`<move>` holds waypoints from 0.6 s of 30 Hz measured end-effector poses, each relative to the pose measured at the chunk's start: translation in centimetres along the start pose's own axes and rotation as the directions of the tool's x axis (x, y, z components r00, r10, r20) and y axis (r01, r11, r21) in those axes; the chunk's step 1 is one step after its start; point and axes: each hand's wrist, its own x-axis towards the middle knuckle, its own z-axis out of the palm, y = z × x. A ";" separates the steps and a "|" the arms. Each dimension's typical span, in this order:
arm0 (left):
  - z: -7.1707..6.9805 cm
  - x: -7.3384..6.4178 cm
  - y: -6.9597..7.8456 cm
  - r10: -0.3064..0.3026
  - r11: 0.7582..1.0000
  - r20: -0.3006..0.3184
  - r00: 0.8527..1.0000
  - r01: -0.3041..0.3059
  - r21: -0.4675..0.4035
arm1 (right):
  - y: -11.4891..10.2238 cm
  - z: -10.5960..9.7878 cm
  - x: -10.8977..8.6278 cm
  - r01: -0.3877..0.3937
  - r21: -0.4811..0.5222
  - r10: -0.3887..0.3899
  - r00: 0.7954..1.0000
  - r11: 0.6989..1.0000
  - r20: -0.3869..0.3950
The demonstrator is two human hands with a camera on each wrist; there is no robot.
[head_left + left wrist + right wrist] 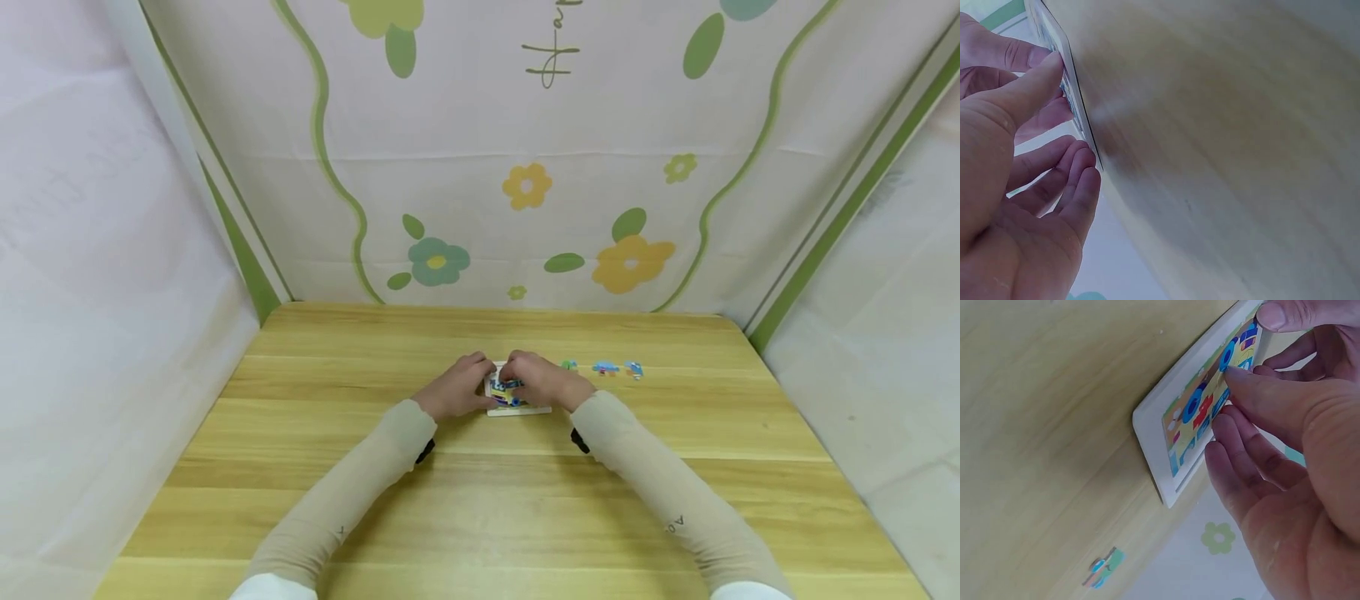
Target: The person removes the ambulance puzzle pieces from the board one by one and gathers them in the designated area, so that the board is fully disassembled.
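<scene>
A jigsaw puzzle (1202, 410) with a yellow vehicle and blue wheels lies in a white-bordered board (1152, 428) on the table. At the board's left side, my left hand (459, 387) holds the edge, thumb on the picture side and curled fingers at the far corner. My right hand (542, 379) reaches over the picture from the right. Its thumb and curled fingers pinch at a puzzle piece by the far side of the picture, mostly hidden by the fingertips. In the left wrist view the board (1072, 78) appears nearly edge-on.
Right of the board, loose puzzle pieces lie in a row: a green one (570, 365) partly behind my right hand, a blue one (605, 367) and another blue one (634, 369). The wooden table (495, 500) ends at a flowered cloth wall (465, 192).
</scene>
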 end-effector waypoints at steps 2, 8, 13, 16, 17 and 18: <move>0.0 0.0 0.1 -0.004 1.000 -0.001 1.000 0.004 0.003 | 0.1 0.0 -0.1 0.001 0.017 -0.001 1.000 1.000 -0.013; 0.0 0.1 0.1 -0.016 1.000 0.004 1.000 0.016 0.006 | 0.7 0.2 -0.2 0.011 0.119 -0.001 0.997 0.993 -0.079; 0.0 0.2 0.1 -0.027 1.000 -0.002 1.000 0.027 0.007 | 1.2 0.4 -0.2 0.036 0.237 -0.002 0.990 0.971 -0.143; 0.0 0.2 0.1 -0.031 0.999 0.000 1.000 0.031 0.020 | 1.3 0.5 -0.3 0.034 0.275 0.007 0.989 0.961 -0.147; 0.1 0.3 0.1 -0.033 0.999 0.001 0.999 0.033 0.021 | 1.3 0.5 -0.3 0.035 0.285 0.008 0.989 0.958 -0.147; 0.1 0.3 0.1 -0.033 0.999 0.001 0.999 0.033 0.022 | 1.4 0.5 -0.4 0.036 0.291 0.008 0.989 0.956 -0.150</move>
